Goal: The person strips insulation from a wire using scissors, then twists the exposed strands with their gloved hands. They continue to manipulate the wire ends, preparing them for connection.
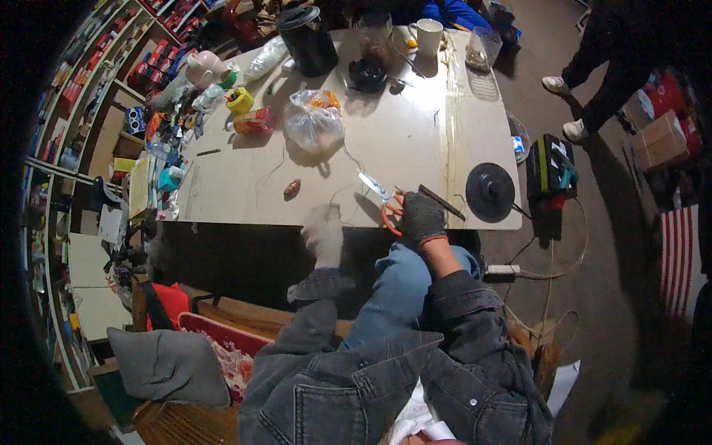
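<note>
At the table's front edge, my right hand [424, 217], in a dark grey glove with an orange cuff, grips orange-handled scissors [391, 211]. Their pale blades [373, 185] point away to the left. A dark rod [443, 203] lies beside that hand, slanting to the right. My left hand [322, 233], in a pale glove, is smeared by motion near the same edge, so its fingers are unclear. Beyond it rests a small copper-brown oval bundle [292, 189]. Thin wire-like strands lie on the table around a knotted clear plastic bag [314, 122].
A round black disc-shaped base [490, 191] stands at the table's [245, 200] right front corner. Farther back are a black canister [307, 43], a white mug [427, 36] and a red packet [254, 122]. Clutter lines the left side. On the right, a person [604, 59] stands beyond a black-and-yellow case [550, 167].
</note>
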Tool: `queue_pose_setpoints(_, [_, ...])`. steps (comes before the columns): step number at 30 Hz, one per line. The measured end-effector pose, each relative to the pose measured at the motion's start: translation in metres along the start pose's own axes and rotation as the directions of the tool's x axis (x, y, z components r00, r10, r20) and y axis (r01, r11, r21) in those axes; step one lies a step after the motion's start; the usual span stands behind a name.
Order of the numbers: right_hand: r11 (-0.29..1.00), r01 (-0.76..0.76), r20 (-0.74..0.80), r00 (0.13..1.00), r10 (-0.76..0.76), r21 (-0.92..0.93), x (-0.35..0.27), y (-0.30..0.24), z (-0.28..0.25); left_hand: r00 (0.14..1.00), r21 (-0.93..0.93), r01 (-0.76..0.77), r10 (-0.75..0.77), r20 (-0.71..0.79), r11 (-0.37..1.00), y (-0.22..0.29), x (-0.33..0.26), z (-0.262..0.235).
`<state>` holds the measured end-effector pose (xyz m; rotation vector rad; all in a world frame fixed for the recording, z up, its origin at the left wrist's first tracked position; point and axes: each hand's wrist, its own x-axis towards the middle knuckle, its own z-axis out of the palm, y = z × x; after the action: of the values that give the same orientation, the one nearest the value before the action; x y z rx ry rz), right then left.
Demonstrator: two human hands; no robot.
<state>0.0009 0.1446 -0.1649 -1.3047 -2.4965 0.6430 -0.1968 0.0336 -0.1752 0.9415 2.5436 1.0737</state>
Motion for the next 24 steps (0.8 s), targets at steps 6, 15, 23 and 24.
queue_pose_setpoints(6, [0.949,-0.132,-0.121,0.978,0.172,0.285,-0.022,0.049,-0.020,0.976,0.278,-0.148,0.186,-0.116,0.949,-0.008,-0.002,0.021])
queue_pose_setpoints(15, [0.895,-0.211,-0.247,0.913,0.323,0.393,-0.048,0.078,-0.037,0.687,-0.008,-0.717,0.708,0.162,0.697,0.030,-0.028,0.068])
queue_pose_setpoints(23, [0.694,-0.342,-0.113,0.847,0.520,0.634,-0.077,0.086,-0.039,0.358,-0.101,-0.886,0.807,0.470,0.452,0.055,-0.008,0.090])
queue_pose_setpoints(24, [0.674,-0.369,-0.106,0.826,0.554,0.640,-0.079,0.086,-0.042,0.366,-0.104,-0.881,0.806,0.464,0.461,0.051,-0.011,0.080])
